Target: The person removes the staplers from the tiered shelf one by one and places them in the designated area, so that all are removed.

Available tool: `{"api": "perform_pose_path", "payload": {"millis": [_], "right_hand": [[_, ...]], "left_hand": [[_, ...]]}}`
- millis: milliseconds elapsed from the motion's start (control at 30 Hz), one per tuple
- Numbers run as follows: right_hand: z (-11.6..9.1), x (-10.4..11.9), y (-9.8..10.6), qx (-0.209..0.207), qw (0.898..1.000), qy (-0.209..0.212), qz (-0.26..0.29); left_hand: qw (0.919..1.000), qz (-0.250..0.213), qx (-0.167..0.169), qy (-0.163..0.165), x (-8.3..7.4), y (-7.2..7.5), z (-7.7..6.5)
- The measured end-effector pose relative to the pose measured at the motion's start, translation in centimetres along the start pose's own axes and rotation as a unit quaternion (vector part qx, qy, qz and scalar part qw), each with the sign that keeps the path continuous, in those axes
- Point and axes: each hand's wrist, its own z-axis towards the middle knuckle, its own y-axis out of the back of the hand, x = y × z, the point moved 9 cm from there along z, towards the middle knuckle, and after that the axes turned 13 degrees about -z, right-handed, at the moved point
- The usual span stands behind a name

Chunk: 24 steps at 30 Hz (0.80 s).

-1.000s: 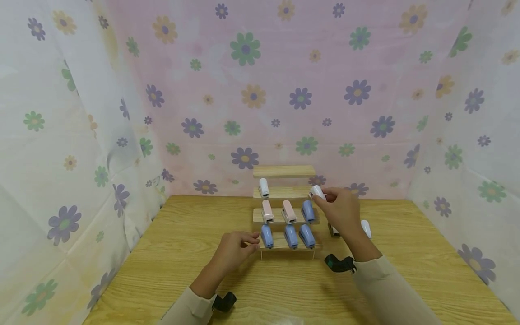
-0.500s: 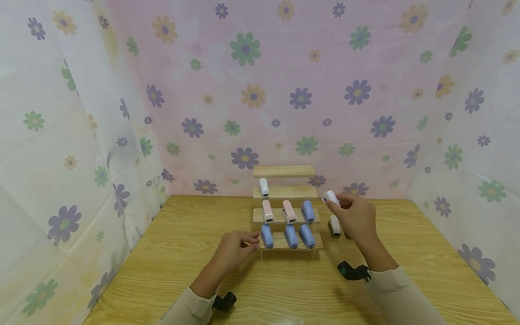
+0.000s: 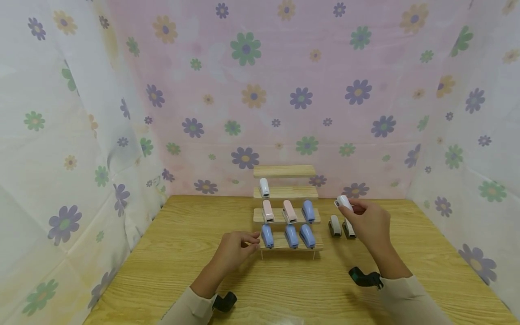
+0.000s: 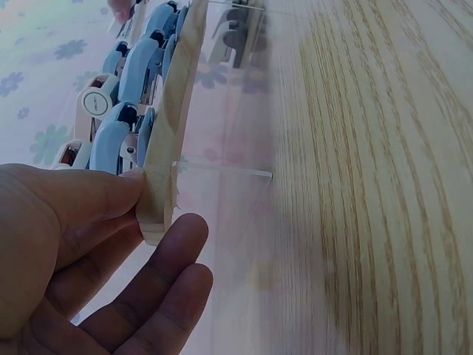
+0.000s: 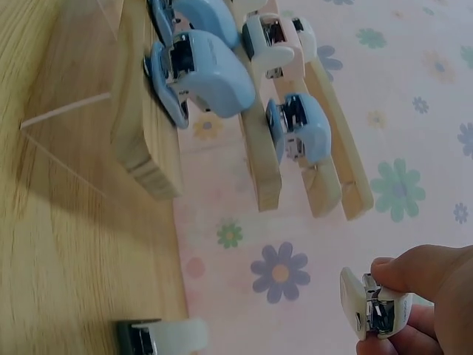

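In the head view, my right hand (image 3: 370, 225) pinches a small white stapler (image 3: 343, 201) in the air to the right of a tiered wooden display shelf (image 3: 284, 171). Thumb and fingers hold that stapler's sides in the right wrist view. My left hand (image 3: 239, 247) grips the left end of the lowest wooden tier (image 4: 157, 200), thumb on top, two fingers spread below. Three blue staplers (image 3: 291, 236) line this tier. Above them sit two pink staplers (image 3: 289, 211) and one blue stapler (image 3: 308, 211). A white stapler (image 3: 264, 187) stands at the left of the tier above.
Two whitish staplers, a greyish stapler (image 3: 335, 225) and a white stapler (image 3: 348, 228), stand on the wooden table (image 3: 191, 221) right of the shelf, the white one partly behind my right hand. Flowered cloth (image 3: 284, 90) encloses the back and sides. Clear supports (image 4: 222, 171) hold up the shelf.
My right hand has carried the white stapler rightward and slightly down, away from the right end of the third tier, uncovering the two staplers on the table. The left hand has stayed put.
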Motion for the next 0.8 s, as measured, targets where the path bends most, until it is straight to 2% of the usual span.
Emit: {"api": "perform_pose_path", "payload": {"millis": [367,800], "right_hand": [[0.1,-2.7,0.6,0.011,0.999,-0.019,-0.028],[-0.7,-7.5,1.3,0.014,0.995,-0.065,-0.079]], "left_hand": [[1.0000,-0.004,-0.003,-0.002,0.2,0.1,-0.1],[1.0000,-0.007,0.000,0.004,0.5,-0.1,0.1]]}}
